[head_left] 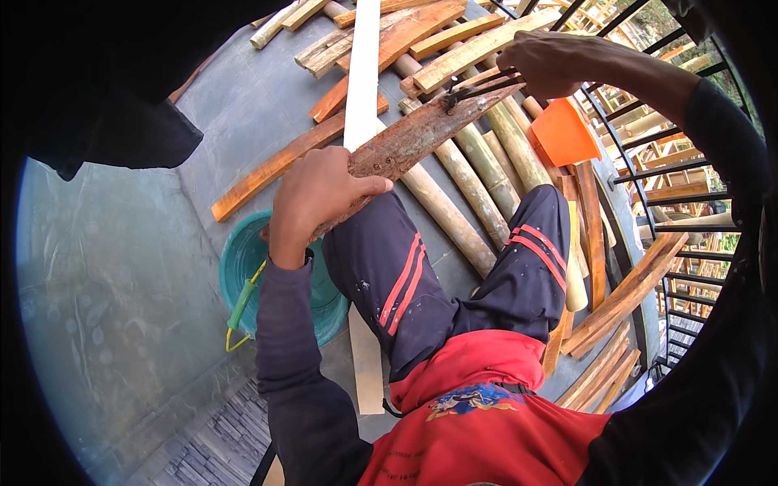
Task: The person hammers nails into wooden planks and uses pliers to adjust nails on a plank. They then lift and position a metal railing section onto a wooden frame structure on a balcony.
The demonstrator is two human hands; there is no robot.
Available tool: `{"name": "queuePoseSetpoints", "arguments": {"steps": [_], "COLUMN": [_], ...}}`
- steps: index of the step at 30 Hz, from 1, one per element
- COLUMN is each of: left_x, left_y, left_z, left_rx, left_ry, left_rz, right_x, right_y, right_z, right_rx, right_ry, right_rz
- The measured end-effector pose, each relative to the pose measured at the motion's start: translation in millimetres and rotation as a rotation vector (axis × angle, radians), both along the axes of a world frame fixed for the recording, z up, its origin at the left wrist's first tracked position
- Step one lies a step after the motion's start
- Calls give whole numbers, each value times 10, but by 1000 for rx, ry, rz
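Note:
My left hand (312, 194) is closed round the near end of a rough, bark-brown wooden board (421, 134). The board slants up to the right, above my left thigh. My right hand (543, 63) is at the board's far end, gripping a pair of dark metal pincers (486, 85). The two slim arms of the pincers run down from my fist, and their head meets the board's upper face. What the jaws hold, if anything, is too small to tell.
A teal bucket (235, 251) with a green-gripped handle stands by my left leg. A long white strip (362, 73) passes behind the board. Bamboo poles (454, 215) and sawn planks (275, 166) cover the floor ahead. At right are an orange dustpan-like piece (565, 134) and black railings (681, 166).

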State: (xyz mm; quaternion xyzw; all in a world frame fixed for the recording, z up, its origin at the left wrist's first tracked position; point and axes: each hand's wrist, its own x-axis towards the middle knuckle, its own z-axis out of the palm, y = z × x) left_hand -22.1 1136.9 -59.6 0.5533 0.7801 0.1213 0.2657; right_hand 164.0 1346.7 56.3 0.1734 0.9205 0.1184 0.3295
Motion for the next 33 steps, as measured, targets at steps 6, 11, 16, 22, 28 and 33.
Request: {"name": "queuePoseSetpoints", "arguments": {"steps": [6, 11, 16, 22, 28, 33], "left_x": [-16, -14, 74, 147, 267, 287], "left_y": [-87, -105, -209, -163, -152, -155], "left_z": [35, 14, -150, -434, -570, -613], "left_rx": [8, 86, 407, 760, 995, 1004], "left_ry": [-18, 14, 59, 237, 310, 356], "left_rz": [59, 35, 34, 109, 161, 162], "right_x": [7, 34, 51, -94, -149, -445], "right_y": [208, 305, 426, 140, 196, -149], "right_z": [-82, -93, -80, -39, 104, 171], "right_rx": [-53, -24, -31, 113, 172, 309], "right_ry": [88, 155, 142, 46, -24, -194], "right_rz": [-27, 93, 158, 74, 50, -61]}}
